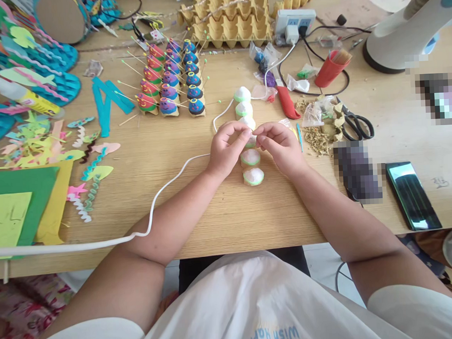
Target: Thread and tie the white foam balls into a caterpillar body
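Note:
A row of small white domes with green rims (253, 176) runs down the middle of the wooden table (231, 219). My left hand (225, 147) and my right hand (279, 144) meet over the row, fingers pinched together on one of the domes (251, 140). Two domes lie just below my hands, and others (242, 95) lie above them. What exactly my fingertips hold besides the dome is too small to tell.
Painted egg-carton figures with pins (172, 82) stand at the back. Coloured foam sheets (21, 203) lie left. A white cable (163, 184) crosses under my left arm. Scissors (353, 124), a red cup (330, 67), a phone (412, 194) and a fan base (403, 37) sit right.

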The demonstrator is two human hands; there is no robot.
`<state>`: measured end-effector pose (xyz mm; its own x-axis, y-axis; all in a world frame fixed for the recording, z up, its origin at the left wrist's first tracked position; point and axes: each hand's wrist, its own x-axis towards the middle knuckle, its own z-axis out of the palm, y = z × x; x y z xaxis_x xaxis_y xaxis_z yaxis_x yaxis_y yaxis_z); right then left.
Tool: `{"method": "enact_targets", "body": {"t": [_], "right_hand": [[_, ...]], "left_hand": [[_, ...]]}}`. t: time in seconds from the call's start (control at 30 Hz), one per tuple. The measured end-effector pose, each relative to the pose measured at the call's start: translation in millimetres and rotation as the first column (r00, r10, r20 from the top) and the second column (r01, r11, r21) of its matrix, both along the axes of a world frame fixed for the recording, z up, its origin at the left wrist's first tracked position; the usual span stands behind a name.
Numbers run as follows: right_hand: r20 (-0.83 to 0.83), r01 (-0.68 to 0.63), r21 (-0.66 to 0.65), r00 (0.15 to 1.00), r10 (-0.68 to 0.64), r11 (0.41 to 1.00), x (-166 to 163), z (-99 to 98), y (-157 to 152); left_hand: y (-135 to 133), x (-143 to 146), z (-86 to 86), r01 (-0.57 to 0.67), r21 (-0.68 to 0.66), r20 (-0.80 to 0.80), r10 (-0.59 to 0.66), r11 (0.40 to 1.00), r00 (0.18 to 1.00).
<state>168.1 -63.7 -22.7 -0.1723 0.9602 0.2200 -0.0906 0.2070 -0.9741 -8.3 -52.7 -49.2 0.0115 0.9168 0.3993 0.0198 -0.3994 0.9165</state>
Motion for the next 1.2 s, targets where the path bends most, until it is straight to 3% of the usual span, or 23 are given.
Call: {"method": "enact_targets", "body": {"t": [0.83,1.2], "right_hand": [[0.029,0.008,0.001,1.000,-0.008,1.000,1.7,-1.3,-0.3],[0.039,0.029,0.040,0.999,-0.031,0.999,2.4,-1.4,0.6]], "left_hand": [[1.5,-1.8,-2.6,-0.001,-0.018,0.013,0.001,1.000,1.000],[-0.1,-1.9,0.6,-0.043,0.047,-0.039,0.045,0.998,0.998]]}}
